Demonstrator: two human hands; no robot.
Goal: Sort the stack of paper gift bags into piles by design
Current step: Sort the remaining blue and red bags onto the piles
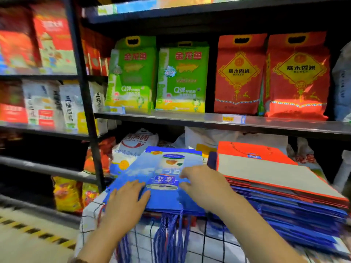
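Mid-sort by the look of it: one blue pile going, big mixed stack left to do.

Left to right: pressing down with left hand (126, 196), palm flat and fingers spread, on the blue gift bag pile (165, 179) laid on a checked cloth (209, 242), with blue cord handles (171, 230) hanging off the near edge. Resting right hand (201, 182) on the same top bag, fingers loosely bent, nothing pinched as far as blur allows. Just beside, to the right: likely unsorted stack (303, 211), mostly blue edges with red mixed in, topped by a grey-faced flat bag (266, 173). Behind it a red bag (247, 149), separate pile or not: cannot tell. All folded flat, nothing inside. Up on the shelf (190, 117): green rice bags (182, 76), then red rice bags (239, 73).
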